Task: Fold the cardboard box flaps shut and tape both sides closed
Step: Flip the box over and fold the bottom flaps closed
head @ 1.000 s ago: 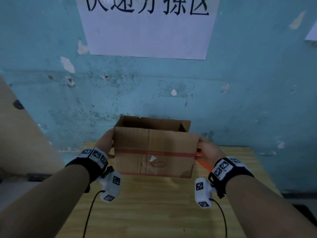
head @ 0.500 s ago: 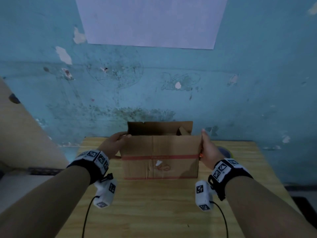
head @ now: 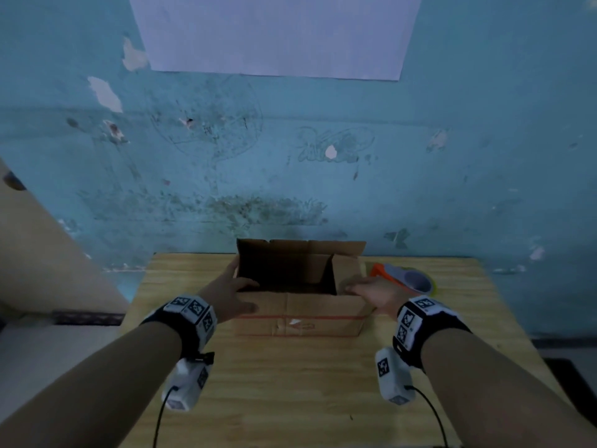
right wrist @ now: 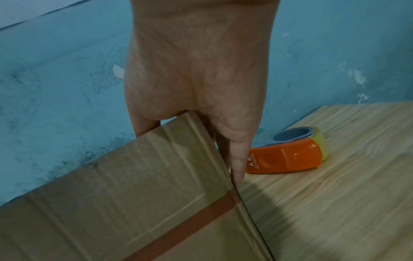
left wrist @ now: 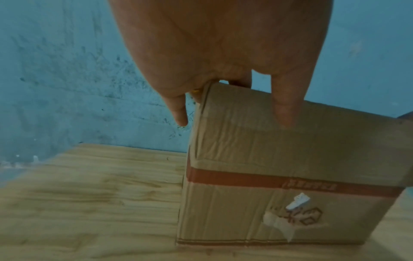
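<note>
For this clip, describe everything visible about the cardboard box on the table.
The cardboard box is brown corrugated board, creased, with a red band across its near face above a printed mark and torn white scraps. It stands upright on the wooden table near the wall, top open, far flap raised, inside dark. The left hand grips its left top corner; the right hand rests on its right top edge. An orange tape dispenser lies to its right.

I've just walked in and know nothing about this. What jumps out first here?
An open cardboard box stands at the middle of a wooden table, with the left hand and the right hand gripping its two top corners. To its right lies an orange tape dispenser, against a scuffed blue wall.
</note>
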Demonstrator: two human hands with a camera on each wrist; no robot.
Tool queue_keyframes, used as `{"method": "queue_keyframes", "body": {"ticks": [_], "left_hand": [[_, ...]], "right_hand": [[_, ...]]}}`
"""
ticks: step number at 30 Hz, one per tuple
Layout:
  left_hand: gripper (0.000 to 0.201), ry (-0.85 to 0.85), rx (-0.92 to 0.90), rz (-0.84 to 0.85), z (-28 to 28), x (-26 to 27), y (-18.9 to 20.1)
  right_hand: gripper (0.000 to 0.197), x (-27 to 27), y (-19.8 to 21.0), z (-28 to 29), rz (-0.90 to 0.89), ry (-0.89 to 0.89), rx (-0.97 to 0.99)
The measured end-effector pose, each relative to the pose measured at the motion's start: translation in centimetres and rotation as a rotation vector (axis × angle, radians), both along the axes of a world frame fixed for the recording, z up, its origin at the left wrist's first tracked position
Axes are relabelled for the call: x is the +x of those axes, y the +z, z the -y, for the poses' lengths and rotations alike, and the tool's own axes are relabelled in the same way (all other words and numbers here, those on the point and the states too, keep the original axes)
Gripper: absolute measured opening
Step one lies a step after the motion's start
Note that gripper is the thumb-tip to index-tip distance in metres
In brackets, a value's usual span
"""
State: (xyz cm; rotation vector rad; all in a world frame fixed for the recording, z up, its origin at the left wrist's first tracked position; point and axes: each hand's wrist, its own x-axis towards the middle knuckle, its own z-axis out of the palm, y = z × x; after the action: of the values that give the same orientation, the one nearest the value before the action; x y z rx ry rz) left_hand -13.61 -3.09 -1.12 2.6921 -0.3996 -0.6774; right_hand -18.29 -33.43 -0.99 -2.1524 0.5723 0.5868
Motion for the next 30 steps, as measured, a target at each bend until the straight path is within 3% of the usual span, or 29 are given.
{"method": "queue_keyframes", "body": {"ticks": [4, 9, 13, 14, 18, 21, 30], "left_hand": [[0.059, -0.025, 0.038, -0.006, -0.2, 0.4, 0.0], [0.064, -0.118, 0.173, 0.033, -0.1, 0.2, 0.6], [0.067, -0.324, 0.243, 0.091, 1.5, -1.1, 0.2], [0.067, -0.381, 0.258, 0.076, 2.4, -1.7, -0.4], [0.064, -0.362, 0.223, -0.018, 4.7, -3.3, -2.2], [0.045, -0.368, 0.246, 0.063, 4.4, -1.6, -0.9], [0.039, -0.210, 0.185, 0.125, 2.1, 2.3, 0.3]], "right_hand": [[0.069, -0.2, 0.0, -0.1, -0.030, 0.040, -0.027], [0.077, 0.0, 0.0, -0.1, -0.043, 0.072, -0.016], [0.111, 0.2, -0.5, -0.1, -0.038, 0.098, 0.005], [0.110, 0.1, -0.5, -0.3, -0.018, 0.106, 0.016], [0.071, -0.3, -0.6, -1.3, 0.031, 0.235, -0.075], [0.077, -0.4, -0.6, -1.3, 0.042, 0.302, -0.121], [0.067, 0.8, 0.7, -1.6, 0.073, 0.313, -0.199]]}}
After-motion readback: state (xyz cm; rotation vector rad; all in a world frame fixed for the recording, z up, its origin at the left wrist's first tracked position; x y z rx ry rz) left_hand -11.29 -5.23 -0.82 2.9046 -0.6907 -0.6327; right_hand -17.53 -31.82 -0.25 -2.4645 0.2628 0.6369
